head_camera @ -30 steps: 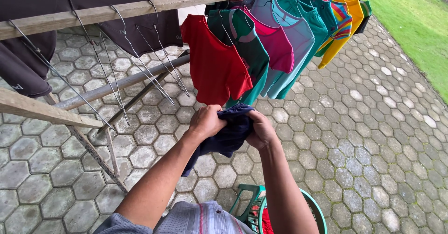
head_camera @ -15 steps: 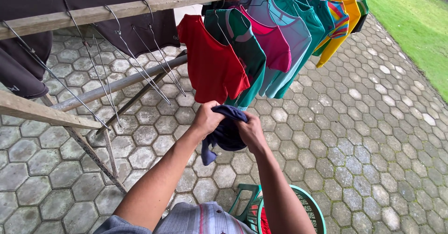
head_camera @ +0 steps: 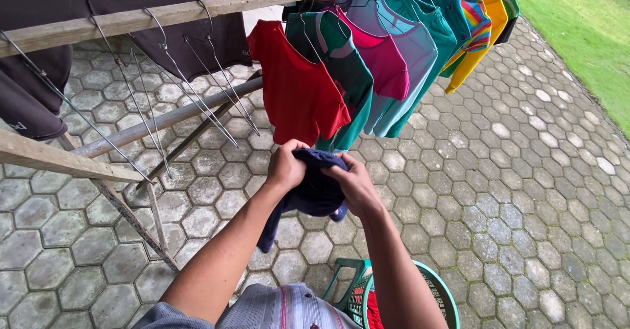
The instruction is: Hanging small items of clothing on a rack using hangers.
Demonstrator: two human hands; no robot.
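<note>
Both the left hand [head_camera: 287,167] and right hand [head_camera: 355,186] clench a bunched navy garment [head_camera: 314,191] at frame centre. A loosened grip could drop it onto the paving [head_camera: 499,191].

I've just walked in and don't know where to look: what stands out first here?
At centre, the left hand and right hand bunch up a dark blue garment. Just above them, a red shirt leads a row of bright shirts on hangers along a wooden rail. At the bottom edge stands a green laundry basket.
</note>
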